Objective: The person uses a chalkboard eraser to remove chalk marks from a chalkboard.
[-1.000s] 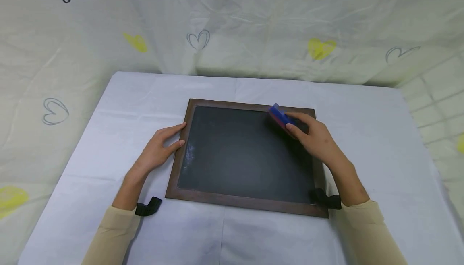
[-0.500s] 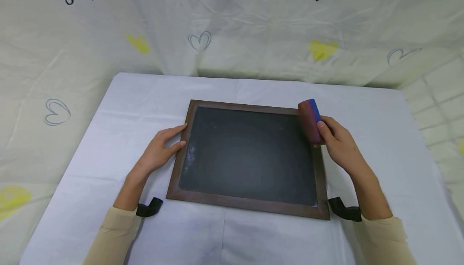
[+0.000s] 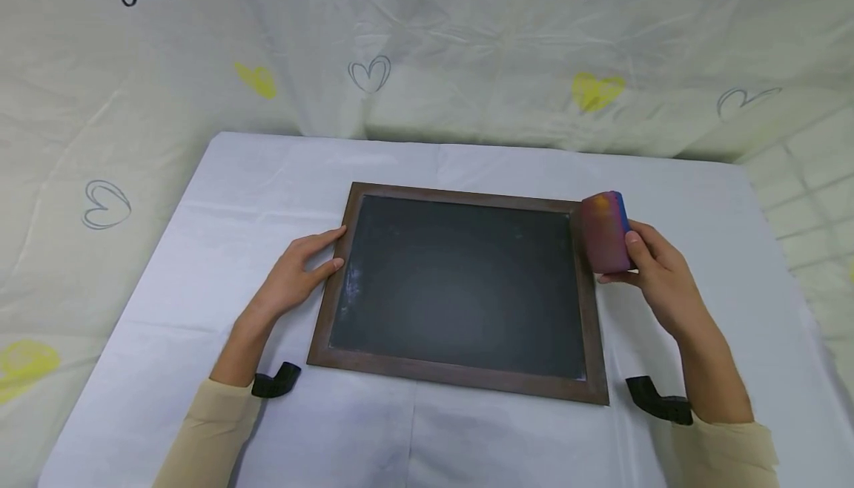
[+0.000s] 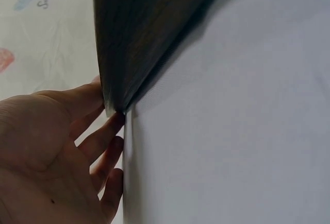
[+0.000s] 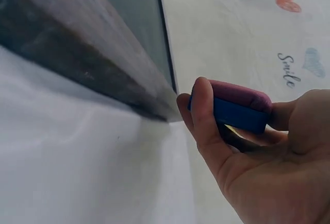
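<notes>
A small chalkboard (image 3: 460, 288) with a brown wooden frame lies on the white-covered table, a faint chalk smear near its left side. The left hand (image 3: 291, 274) rests its thumb and fingertips on the frame's left edge. Its fingers (image 4: 103, 141) look fairly straight in the left wrist view. Between thumb and fingers the right hand (image 3: 663, 273) holds a chalkboard eraser (image 3: 606, 234), tilted with its reddish-purple felt face toward the head camera. The eraser (image 5: 240, 108) appears at the frame's upper right corner; whether it touches the frame cannot be told. Its blue back shows in the right wrist view.
The white tablecloth (image 3: 280, 184) spreads around the chalkboard on all sides. Behind it hangs a pale sheet (image 3: 454, 43) printed with hearts and "Smile". Black wrist straps (image 3: 276, 380) jut from both sleeves.
The right hand has moved right with the eraser, from the board's upper right area to the frame's right edge, turning the felt toward view. The left hand and chalkboard stay put.
</notes>
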A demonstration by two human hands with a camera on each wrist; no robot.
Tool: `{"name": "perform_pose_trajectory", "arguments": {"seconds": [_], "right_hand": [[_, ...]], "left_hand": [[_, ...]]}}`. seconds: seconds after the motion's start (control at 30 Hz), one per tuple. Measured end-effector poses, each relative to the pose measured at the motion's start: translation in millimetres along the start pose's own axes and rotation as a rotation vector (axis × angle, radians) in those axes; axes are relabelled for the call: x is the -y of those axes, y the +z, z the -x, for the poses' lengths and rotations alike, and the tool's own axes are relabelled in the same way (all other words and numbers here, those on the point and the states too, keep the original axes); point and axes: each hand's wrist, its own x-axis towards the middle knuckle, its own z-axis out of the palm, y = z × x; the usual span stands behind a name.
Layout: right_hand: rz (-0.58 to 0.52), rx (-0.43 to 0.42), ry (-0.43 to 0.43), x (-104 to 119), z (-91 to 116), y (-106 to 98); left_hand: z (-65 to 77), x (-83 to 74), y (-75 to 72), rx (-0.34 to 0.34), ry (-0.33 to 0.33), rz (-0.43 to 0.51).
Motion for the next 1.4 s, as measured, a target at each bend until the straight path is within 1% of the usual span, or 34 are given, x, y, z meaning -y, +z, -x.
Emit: {"name": "perform_pose_trajectory", "arguments": {"seconds": [0.07,0.17,0.43,0.53,0.57,0.67,0.77,0.8,0.97,1.1,1.2,1.3,1.4], "right_hand": [[-0.047,-0.006,-0.008,-2,3,-3],[-0.066,-0.02,0.008,-6,7,-9],[-0.048,-0.071,0.085,-20,14,-24],[0.017,-0.084,0.092,-24,15,-25],[0.058,-0.092,0.095,-25,15,-25],[0.252,-0.129,0.108,-26,15,-23],[0.431,-0.166,0.144,-24,15,-22],[0.479,-0.172,0.153,-24,15,-21],[0.64,-0.18,0.178,-21,17,-23],[0.73,-0.182,0.225,-19,20,-23],[0.742,-0.178,0.243,-17,20,-20],[0.763,-0.178,0.242,-16,19,-18],[0.779,-0.19,0.222,-14,17,-16]], "left_hand": [[0.1,0.3,0.0,0.001,-0.001,0.004],[-0.1,0.9,-0.3,0.003,0.006,0.009],[-1.2,1.0,-1.3,0.002,0.013,0.007],[-0.9,0.1,-1.6,0.003,0.017,0.01],[-0.7,0.0,-1.5,0.004,0.018,0.012],[-0.2,0.1,-1.2,0.005,0.021,0.011],[0.1,1.1,-0.4,0.003,0.018,0.008],[-0.1,1.2,-0.2,0.001,0.02,0.005],[-2.8,1.2,0.3,0.0,0.035,-0.003],[-4.3,0.3,0.3,0.009,0.043,-0.005],[-3.8,-0.1,0.1,0.012,0.04,-0.023],[-2.8,-0.7,-0.4,0.01,0.045,-0.048],[-0.6,-1.8,-1.2,0.015,0.055,-0.077]]}}
